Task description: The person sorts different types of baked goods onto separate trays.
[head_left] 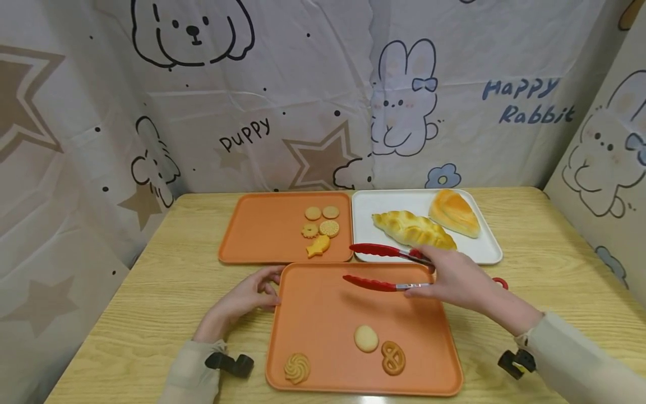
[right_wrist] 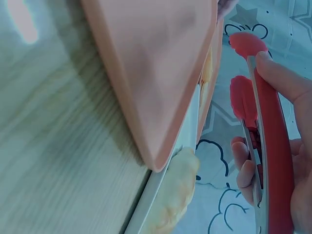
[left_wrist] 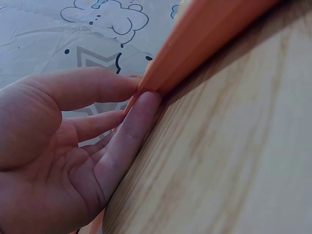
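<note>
My right hand (head_left: pixel 454 276) grips red-tipped tongs (head_left: pixel 373 283) above the near orange tray (head_left: pixel 323 303). The tongs' two tips are spread apart with nothing between them; the right wrist view shows their red handle (right_wrist: pixel 273 161) against the palm. On that tray lie a round biscuit (head_left: pixel 366 339), a pretzel biscuit (head_left: pixel 393 358) and a swirl cookie (head_left: pixel 297 368). At the tray's left edge, my left hand (head_left: pixel 247 292) holds the rim with thumb and fingertips, seen close up in the left wrist view.
Behind, a second orange tray (head_left: pixel 267 230) carries several biscuits, including a fish-shaped one (head_left: pixel 318 246), on its right side. Beside it a white tray (head_left: pixel 365 207) bears a braided bread (head_left: pixel 411 227) and a wedge-shaped bread (head_left: pixel 454 213). A printed cloth (head_left: pixel 313 84) hangs behind the wooden table (head_left: pixel 151 303).
</note>
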`<state>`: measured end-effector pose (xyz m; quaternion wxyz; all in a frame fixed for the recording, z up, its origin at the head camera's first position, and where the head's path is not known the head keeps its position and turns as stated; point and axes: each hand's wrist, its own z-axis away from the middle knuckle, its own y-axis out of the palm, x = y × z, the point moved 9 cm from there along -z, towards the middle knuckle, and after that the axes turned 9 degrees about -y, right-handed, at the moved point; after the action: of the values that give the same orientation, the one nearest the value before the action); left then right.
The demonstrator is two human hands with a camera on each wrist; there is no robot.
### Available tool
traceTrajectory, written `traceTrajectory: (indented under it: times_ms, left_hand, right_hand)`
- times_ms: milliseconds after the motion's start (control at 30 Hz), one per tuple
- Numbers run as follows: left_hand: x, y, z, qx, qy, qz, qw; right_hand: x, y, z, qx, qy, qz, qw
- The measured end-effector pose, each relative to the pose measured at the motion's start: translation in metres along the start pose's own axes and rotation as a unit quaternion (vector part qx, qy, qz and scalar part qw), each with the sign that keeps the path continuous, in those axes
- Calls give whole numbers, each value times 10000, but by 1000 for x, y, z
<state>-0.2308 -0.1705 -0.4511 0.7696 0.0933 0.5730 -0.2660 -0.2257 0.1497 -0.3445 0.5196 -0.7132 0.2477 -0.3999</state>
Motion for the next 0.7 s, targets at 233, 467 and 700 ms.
traceTrajectory:
  times_ms: [233, 467, 700]
  left_hand:
    - [1, 1, 0, 4, -35, -32, 10000]
    - [4, 0, 0, -44, -71, -51, 10000]
    - [3, -2, -1, -31, 22, -82, 10000]
  right_hand:
    - [-3, 3, 20, 323, 17, 7, 9995]
    - [0, 4, 35, 564, 20, 78, 9984]
    - [6, 3, 40, 680, -159, 54, 9975]
